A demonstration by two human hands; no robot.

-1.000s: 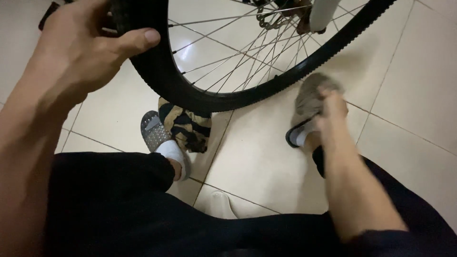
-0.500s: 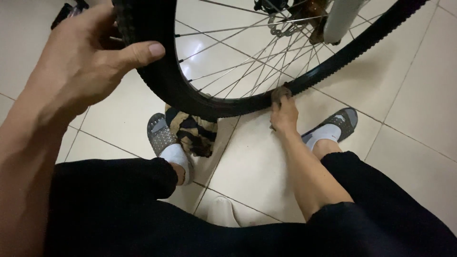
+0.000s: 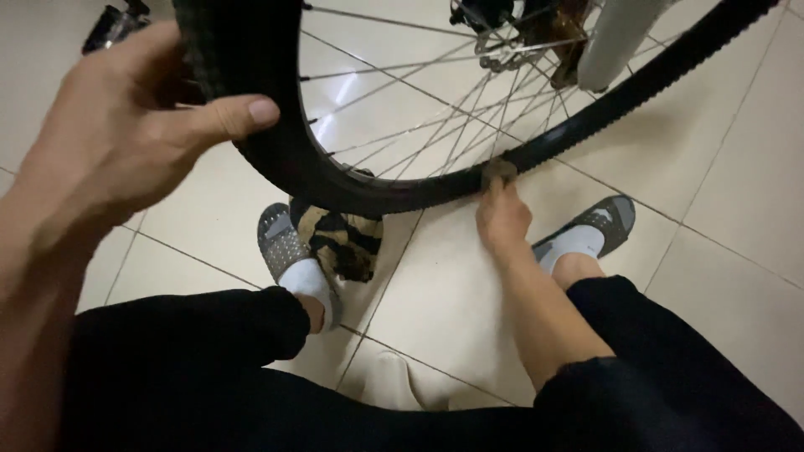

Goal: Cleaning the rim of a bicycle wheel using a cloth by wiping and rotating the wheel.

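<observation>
A bicycle wheel with a black knobbly tyre and thin metal spokes fills the top of the head view. My left hand grips the tyre at upper left, thumb across its side wall. My right hand reaches down to the lower rim and presses a small brownish rag against it. Under the tyre lies a crumpled yellow-and-black patterned cloth.
My feet wear white socks and grey slippers, left and right, on a cream tiled floor. The hub with its sprockets and a white frame tube sit at top right. Black trousers cover my knees.
My right hand moved from near my right foot up to the lower rim and stays there. The view came closer to the wheel. My left hand kept its grip.
</observation>
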